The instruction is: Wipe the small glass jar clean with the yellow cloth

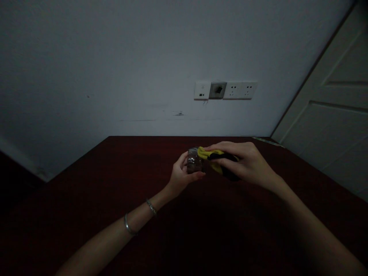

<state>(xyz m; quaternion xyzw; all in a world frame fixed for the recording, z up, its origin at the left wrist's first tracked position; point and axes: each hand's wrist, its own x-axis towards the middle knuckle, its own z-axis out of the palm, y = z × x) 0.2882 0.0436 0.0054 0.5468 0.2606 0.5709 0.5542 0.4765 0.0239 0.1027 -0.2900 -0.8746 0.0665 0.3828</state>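
Above the far part of a dark red table [115, 199], both my hands meet. My left hand [182, 176] is closed around a small clear glass [194, 161], thumb under it and fingers behind. My right hand [244, 163] is closed on a yellow and black cloth [214, 157], pressing its yellow end against the top of the glass. Two thin bracelets sit on my left forearm.
A white wall rises behind the table, with a row of sockets and a switch [225, 90] above the hands. A white panelled door [333, 115] stands at the right. The room is dim.
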